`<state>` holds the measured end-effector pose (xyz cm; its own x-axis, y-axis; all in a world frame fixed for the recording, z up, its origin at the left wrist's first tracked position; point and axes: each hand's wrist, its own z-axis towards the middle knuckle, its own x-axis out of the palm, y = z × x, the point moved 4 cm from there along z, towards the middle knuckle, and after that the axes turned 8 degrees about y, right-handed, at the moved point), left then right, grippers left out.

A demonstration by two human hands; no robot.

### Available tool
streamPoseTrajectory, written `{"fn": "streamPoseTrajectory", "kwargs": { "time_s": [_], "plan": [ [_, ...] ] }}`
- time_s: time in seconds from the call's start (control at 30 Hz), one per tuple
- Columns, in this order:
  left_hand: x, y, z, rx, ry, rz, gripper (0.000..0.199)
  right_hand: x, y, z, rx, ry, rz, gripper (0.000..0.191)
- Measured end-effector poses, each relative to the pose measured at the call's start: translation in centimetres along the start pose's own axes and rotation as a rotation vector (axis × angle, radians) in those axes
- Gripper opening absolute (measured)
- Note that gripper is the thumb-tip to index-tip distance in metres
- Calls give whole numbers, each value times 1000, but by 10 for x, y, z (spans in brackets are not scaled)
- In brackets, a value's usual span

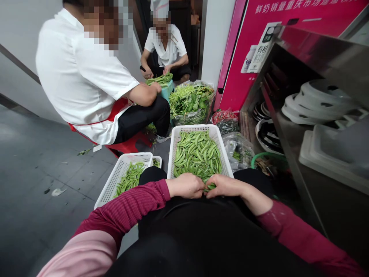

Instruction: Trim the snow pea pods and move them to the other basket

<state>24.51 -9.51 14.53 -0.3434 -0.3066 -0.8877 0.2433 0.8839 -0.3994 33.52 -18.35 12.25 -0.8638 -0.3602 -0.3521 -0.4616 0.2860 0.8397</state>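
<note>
A white perforated basket (229, 161) heaped with green pea pods (197, 154) stands in front of my lap. At its near edge my left hand (187, 185) and my right hand (226, 186) meet, both closed. A pea pod (211, 186) shows between the thumb and fingers of my right hand. My left fingertips pinch at the end of that pod, partly hidden by the knuckles. To the left sits a second white basket (108, 188) with fewer pods (131, 177), partly behind my left sleeve.
Two people in white tops sit ahead, one on a red stool (138, 142), near a bag of leafy greens (191, 102). A metal shelf (291, 134) with white dishes (319, 100) stands close on my right. A green-rimmed basket (266, 155) is beside it.
</note>
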Motion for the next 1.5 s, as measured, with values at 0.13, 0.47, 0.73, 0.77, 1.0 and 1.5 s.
{"fn": "streamPoseTrajectory", "kwargs": {
  "time_s": [0.13,0.47,0.73,0.77,1.0,1.5],
  "plan": [
    [2,20,2,-202,-331,-688,19,-8,6,0,-123,-356,181,25],
    [45,42,-13,-609,-568,-1299,31,-79,-77,23,242,-1133,370,18],
    [42,42,-8,-588,-616,-1137,39,-81,-81,78,442,-975,8,15],
    [42,41,-7,-596,-603,-1125,35,-83,-81,77,451,-961,-16,15],
    [31,42,2,-622,-472,-1105,24,-71,-67,24,319,-888,-133,30],
    [-22,22,6,-314,-311,-764,24,-30,-3,-14,-186,-530,-656,27]
  ]
}}
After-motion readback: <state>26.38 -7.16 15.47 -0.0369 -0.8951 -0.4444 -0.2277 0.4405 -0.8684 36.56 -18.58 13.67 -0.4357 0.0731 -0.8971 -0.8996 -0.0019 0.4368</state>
